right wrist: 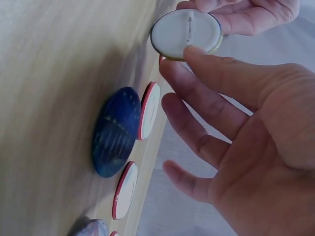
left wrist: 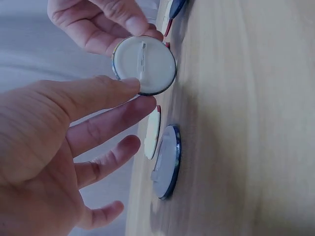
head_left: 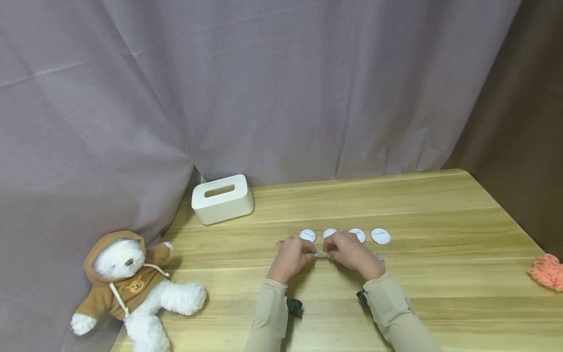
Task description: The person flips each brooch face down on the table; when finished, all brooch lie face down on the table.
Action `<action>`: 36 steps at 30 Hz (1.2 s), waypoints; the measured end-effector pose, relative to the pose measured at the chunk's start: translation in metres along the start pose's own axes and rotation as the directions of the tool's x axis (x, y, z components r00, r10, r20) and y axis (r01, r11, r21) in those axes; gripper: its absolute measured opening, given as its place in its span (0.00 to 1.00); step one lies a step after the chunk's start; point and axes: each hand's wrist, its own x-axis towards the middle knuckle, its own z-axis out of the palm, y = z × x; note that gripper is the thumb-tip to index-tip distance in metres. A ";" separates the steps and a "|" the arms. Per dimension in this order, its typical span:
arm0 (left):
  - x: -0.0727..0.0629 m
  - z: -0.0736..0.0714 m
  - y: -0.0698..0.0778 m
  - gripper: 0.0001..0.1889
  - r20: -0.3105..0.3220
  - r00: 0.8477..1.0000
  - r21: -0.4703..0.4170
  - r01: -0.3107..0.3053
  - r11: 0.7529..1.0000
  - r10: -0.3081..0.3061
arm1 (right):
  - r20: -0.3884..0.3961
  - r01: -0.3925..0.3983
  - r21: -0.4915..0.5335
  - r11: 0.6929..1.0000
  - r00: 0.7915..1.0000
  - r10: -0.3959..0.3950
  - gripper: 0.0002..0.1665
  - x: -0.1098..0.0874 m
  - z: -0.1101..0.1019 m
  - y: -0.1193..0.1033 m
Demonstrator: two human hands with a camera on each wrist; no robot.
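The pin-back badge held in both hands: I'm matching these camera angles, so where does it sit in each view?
Head: pin-back badge just right of centre, in the lower half, seen as a thin sliver.
Left wrist: pin-back badge near the top, about mid-width.
Right wrist: pin-back badge at the top, right of centre.
Shared landmark: the left hand.

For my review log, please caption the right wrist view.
Left hand and right hand pinch a pin-backed badge over the table.

Creased grey curtain behind, wood-grain tabletop, dark brown drape, apparently, at right
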 end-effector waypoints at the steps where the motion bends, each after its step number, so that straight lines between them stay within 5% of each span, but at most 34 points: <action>1: 0.000 0.000 0.000 0.03 -0.005 1.000 0.004 -0.002 1.000 0.002 | -0.002 0.000 0.002 1.000 1.000 0.000 0.11 0.000 0.000 0.000; 18: 0.006 0.005 0.004 0.04 -0.005 1.000 0.057 -0.008 0.998 0.008 | -0.109 0.009 -0.036 0.999 0.994 -0.012 0.14 0.002 0.013 0.003; 36: 0.005 0.013 0.006 0.06 0.036 0.999 0.122 0.009 0.993 -0.014 | -0.079 -0.029 -0.112 0.993 0.997 0.020 0.19 0.003 0.020 0.004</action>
